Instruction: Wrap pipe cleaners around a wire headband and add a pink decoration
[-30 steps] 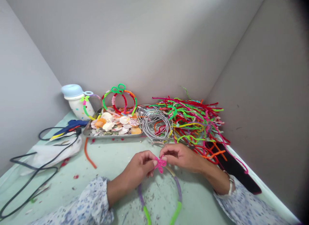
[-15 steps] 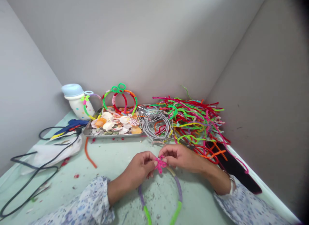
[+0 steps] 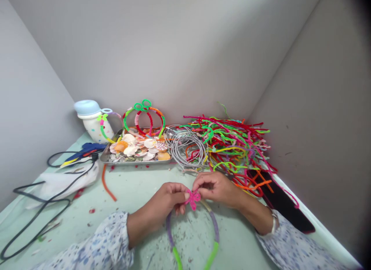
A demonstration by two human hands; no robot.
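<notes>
Pale green tabletop (image 3: 136,188) meets grey walls (image 3: 162,57) in a corner, with a metal tray (image 3: 133,162) of seashells (image 3: 136,147), bare wire headbands (image 3: 187,151) and a heap of coloured pipe cleaners (image 3: 232,142) along the back. Nearer the camera, the left hand (image 3: 164,202) and right hand (image 3: 217,189) each pinch a pink pipe-cleaner flower (image 3: 193,199), which sits between their fingertips. The flower lies at the top of a headband (image 3: 213,223) wrapped in purple and green pipe cleaner, its loop curving down below both hands and running out of view.
</notes>
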